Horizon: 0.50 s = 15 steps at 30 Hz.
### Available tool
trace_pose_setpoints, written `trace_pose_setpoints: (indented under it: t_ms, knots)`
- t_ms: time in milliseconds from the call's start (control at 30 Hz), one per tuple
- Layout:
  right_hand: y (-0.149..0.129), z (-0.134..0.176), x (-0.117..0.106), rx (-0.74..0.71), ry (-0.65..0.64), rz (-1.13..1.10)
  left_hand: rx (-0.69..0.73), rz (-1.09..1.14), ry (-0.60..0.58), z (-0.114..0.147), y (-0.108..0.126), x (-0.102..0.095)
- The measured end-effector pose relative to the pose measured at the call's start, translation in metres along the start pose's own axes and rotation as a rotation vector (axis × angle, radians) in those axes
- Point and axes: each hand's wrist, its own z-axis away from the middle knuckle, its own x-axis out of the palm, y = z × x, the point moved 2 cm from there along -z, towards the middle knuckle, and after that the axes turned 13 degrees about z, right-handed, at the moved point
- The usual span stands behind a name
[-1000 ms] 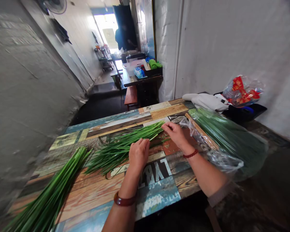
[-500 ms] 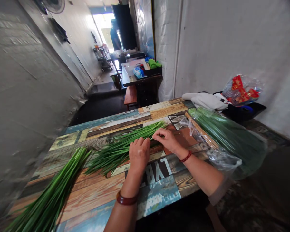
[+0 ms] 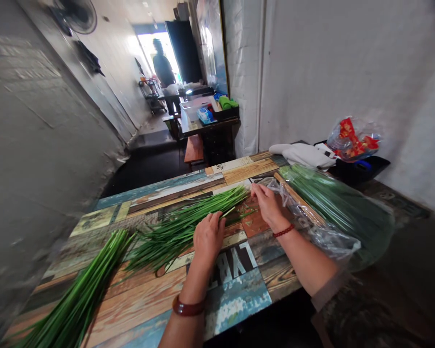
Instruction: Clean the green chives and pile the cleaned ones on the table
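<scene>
My left hand is closed on a garlic chive stalk, whose pale end sticks out past the thumb. It rests at the near edge of a loose pile of garlic chives. Just right of the pile's pale ends, my right hand has its fingertips pinched together; anything between them is too small to make out. Thin trimmed scraps lie on the table between both hands. A neater bunch of garlic chives lies at the left, its cut ends pointing away from me.
On the right of the patterned table lies a clear plastic bag of chives with a wooden stick along it. Behind sit a grey cloth and a bag of red packets. A person stands by the far doorway.
My right hand has moved away from the left one, to the right, uncovering the stalk's pale end and the scraps. The left hand stays about in place. The distant person has shifted left.
</scene>
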Motion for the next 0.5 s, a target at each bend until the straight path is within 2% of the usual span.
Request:
trace_pose_setpoints:
  t_ms: [67,200,267,367,500]
  knots:
    - [-0.002,-0.002,-0.001,-0.069,-0.023,0.073,-0.010,0.019,0.019,0.000,-0.001,-0.001]
    - [-0.011,0.003,0.006,-0.370,-0.237,0.284,-0.005,0.053,0.054,0.000,-0.004,-0.002]
    - [-0.012,0.005,0.007,-0.482,-0.258,0.404,0.013,0.085,0.074,0.000,-0.006,-0.001]
    - [-0.003,0.000,0.005,-0.511,-0.188,0.590,0.056,0.135,0.100,-0.001,-0.009,0.002]
    - [0.015,-0.007,0.004,-0.511,-0.183,0.779,0.084,0.138,0.098,-0.001,-0.010,0.004]
